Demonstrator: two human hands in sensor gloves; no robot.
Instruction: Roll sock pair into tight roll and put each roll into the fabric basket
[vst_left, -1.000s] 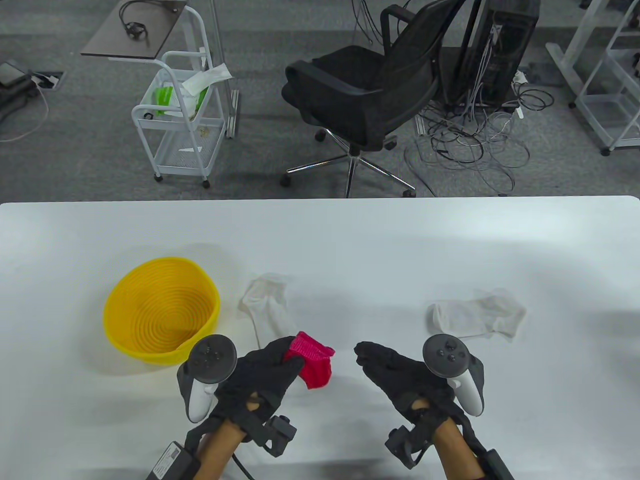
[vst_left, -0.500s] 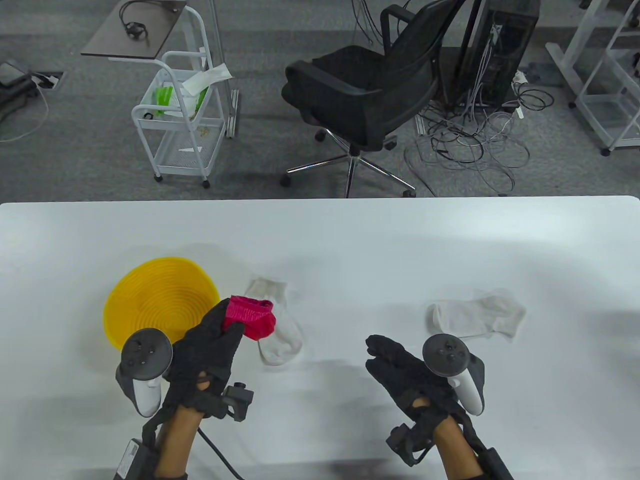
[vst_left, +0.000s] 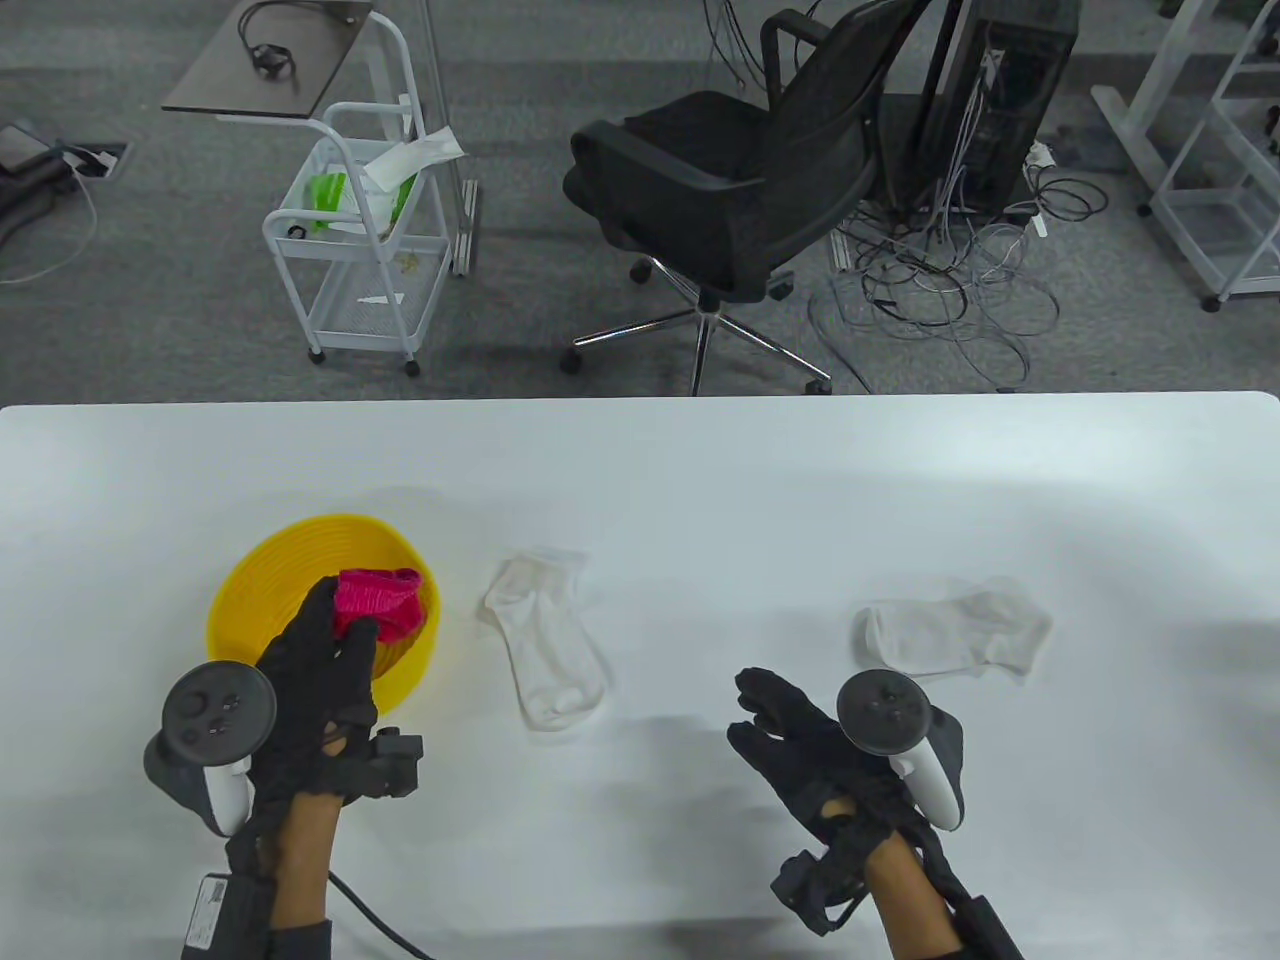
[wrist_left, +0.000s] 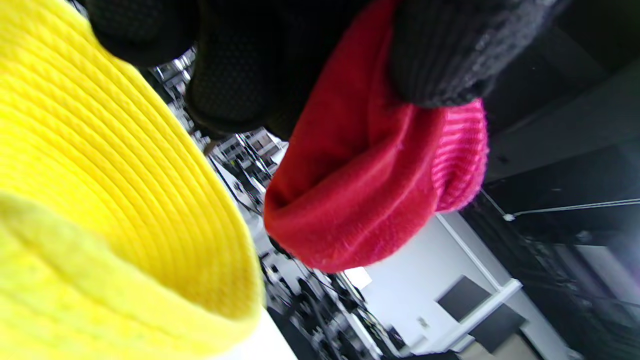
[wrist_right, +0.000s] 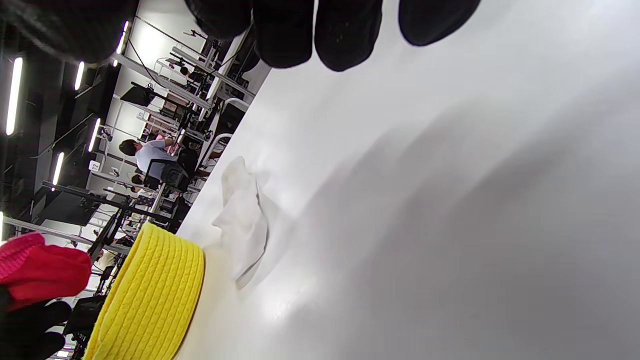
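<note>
In the lower left of the table view, the left hand (vst_left: 315, 665) pinches a rolled pink sock pair (vst_left: 378, 602) between its thumb and fingers and holds it over the opening of the yellow fabric basket (vst_left: 240, 600). The left wrist view shows the roll (wrist_left: 370, 170) clamped under the gloved fingers (wrist_left: 435, 55), hanging just beside the basket's ribbed inner wall (wrist_left: 100, 175); whether the roll touches the wall cannot be told. The visible part of the basket's inside shows only its yellow coiled surface, the rest being hidden by the hand and the roll.

The right hand (vst_left: 800, 735) sits low and right of centre over the white desk (vst_left: 700, 480), fingers loosely spread and holding nothing; in the right wrist view its fingertips (wrist_right: 345, 35) hang clear above the desk surface.

Two white socks lie flat on the desk. One white sock (vst_left: 545, 640) lies just right of the basket, near the middle of the frame, apart from the basket's rim. The other white sock (vst_left: 955, 632) lies well to the right, above the right hand.

The right wrist view shows the basket's outer wall (wrist_right: 150, 295) standing on the desk with the nearer white sock (wrist_right: 242, 225) beside it.
</note>
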